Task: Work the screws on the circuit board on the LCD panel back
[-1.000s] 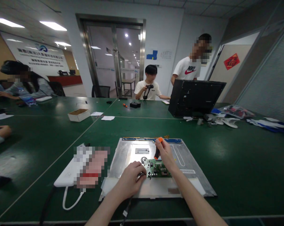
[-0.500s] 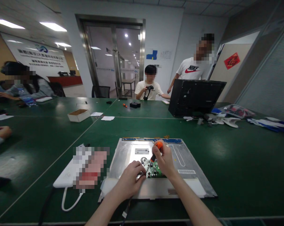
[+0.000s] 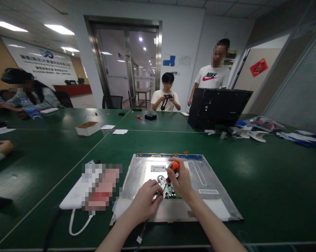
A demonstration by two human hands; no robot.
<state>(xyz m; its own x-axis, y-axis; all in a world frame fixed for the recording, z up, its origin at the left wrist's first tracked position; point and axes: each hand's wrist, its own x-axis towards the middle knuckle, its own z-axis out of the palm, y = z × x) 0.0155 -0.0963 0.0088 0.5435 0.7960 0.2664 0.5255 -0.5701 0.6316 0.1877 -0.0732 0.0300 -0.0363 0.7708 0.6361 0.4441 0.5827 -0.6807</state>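
Left end: person with dark headgear (image 3: 29,92) leaning over the green surface (image 3: 265,182); blue-tinted clear bottle (image 3: 33,112) near.
Left edge: another person's hand (image 3: 1,147), partly cut off by frame.
Near left: white flat device (image 3: 71,196), pixelated pink item (image 3: 102,187) just beside it; white cord (image 3: 73,229) looping at their near ends.
Mid left: shallow white box (image 3: 85,131), white paper (image 3: 120,132) to its right.
Left grip: bare hand (image 3: 146,196), fingers curled, thumb and fingertips at board's left edge; can't tell whether anything is pinched. Dark cable (image 3: 142,232) trails out below it.
Circuit board: green board (image 3: 170,193), on the metal panel (image 3: 215,175), between both hands; right part hidden.
Screwdriver: orange-black handle (image 3: 176,167), tilted, shaft slanting down-left toward left fingertips; tip contact unclear.
Right grip: bare hand (image 3: 182,176), closed around screwdriver handle, over the board.
Across surface: seated person (image 3: 165,98) holding a black object (image 3: 168,96) in both hands; standing person (image 3: 212,77) in white shirt behind black monitor casing (image 3: 221,108).
Far right: clear plastic bag (image 3: 265,123), blue-white material (image 3: 303,138).
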